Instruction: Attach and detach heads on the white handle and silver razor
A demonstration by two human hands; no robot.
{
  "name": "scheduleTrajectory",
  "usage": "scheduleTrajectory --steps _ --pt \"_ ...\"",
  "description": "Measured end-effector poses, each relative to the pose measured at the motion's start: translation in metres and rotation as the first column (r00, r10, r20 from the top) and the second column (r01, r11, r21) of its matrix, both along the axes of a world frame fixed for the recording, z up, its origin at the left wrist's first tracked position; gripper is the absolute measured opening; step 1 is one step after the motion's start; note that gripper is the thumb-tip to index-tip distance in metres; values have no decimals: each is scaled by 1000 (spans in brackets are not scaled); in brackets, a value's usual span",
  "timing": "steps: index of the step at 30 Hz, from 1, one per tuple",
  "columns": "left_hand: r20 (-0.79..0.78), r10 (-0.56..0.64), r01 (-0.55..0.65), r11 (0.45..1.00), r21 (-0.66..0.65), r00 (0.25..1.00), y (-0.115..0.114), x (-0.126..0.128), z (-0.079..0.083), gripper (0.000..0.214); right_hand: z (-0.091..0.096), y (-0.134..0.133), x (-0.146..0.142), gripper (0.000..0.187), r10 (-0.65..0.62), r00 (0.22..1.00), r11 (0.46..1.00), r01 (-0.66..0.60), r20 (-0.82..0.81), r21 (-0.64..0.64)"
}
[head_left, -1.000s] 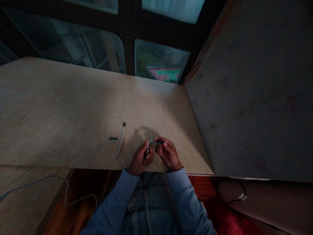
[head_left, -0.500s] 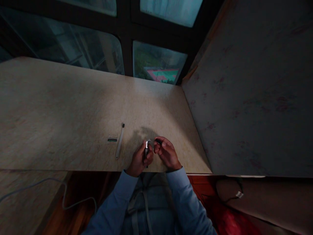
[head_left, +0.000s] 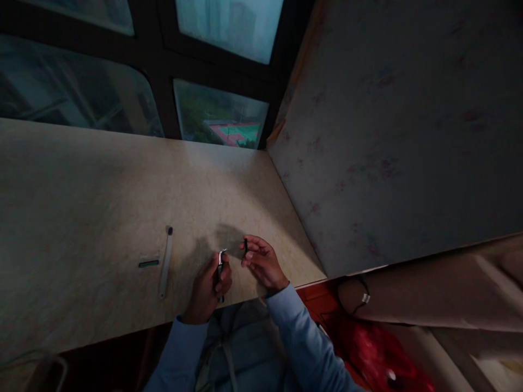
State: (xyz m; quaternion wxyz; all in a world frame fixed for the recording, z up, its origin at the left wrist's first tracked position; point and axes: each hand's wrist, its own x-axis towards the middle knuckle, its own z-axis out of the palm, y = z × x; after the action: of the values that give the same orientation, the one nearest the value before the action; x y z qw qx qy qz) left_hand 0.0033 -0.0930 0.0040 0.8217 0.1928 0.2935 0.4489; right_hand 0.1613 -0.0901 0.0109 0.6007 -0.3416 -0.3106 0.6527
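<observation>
My left hand [head_left: 206,286] is closed around a razor handle [head_left: 221,258], its shiny metal neck pointing up and away from me. Between the thumb and fingers of my right hand [head_left: 263,262] is a small dark razor cartridge [head_left: 245,244], held upright. A short gap separates the cartridge from the neck of the handle. To the left, a toothbrush [head_left: 165,264] with a pale handle and dark head lies on the tabletop. Beside it rests another small dark bar with a green edge, which looks like a razor cartridge [head_left: 148,263].
The pale tabletop [head_left: 102,207] runs back to a dark-framed window [head_left: 159,71]. A flower-patterned panel [head_left: 368,152] rises along the right side. Below the table's edge, at the right, are a red bag [head_left: 376,354] and a cable with a white tag [head_left: 365,298].
My view has turned to the right, so the table things appear further left. My right hand has drawn away from the handle, and the cartridge in it now stands upright.
</observation>
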Motion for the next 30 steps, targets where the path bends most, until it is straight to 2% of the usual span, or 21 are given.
scheduleTrajectory --steps 4,7,9,11,13,14,16,20,24,26,30 --pt "59 12 -10 999 -37 998 2 -2 2 31 -5 -6 32 43 -176 971 983 182 164 -22" --pt "104 19 -15 999 -46 994 4 -3 4 27 -7 -11 68 43 -283 855 954 296 433 40" --pt "129 27 -19 998 -59 991 5 -4 4 25 -6 -14 94 46 -286 700 949 300 654 94" --pt "146 27 -17 998 -67 989 6 -4 3 23 -5 -17 116 46 -300 454 938 300 839 174" --pt "158 25 -15 998 -68 987 6 -4 2 22 -4 -18 132 45 -294 225 933 278 929 228" --pt "163 26 -15 998 -69 986 6 -4 2 21 -3 -19 138 45 -281 143 933 270 949 236" --pt "169 28 -16 997 -72 985 6 -5 1 22 -4 -18 146 46 -241 34 937 268 970 224" --pt "179 27 -14 997 -77 983 6 -6 0 23 -7 -14 156 48 -167 -103 948 255 981 188" --pt "178 24 -13 998 -64 984 6 -6 1 25 -9 -8 166 48 -112 -274 972 170 955 163" --pt "172 22 -12 998 -61 985 6 -7 2 26 -10 -5 170 47 -86 -318 978 155 944 141" --pt "161 29 -17 997 -76 987 6 -7 4 28 -10 0 174 48 -71 -342 981 145 937 128"
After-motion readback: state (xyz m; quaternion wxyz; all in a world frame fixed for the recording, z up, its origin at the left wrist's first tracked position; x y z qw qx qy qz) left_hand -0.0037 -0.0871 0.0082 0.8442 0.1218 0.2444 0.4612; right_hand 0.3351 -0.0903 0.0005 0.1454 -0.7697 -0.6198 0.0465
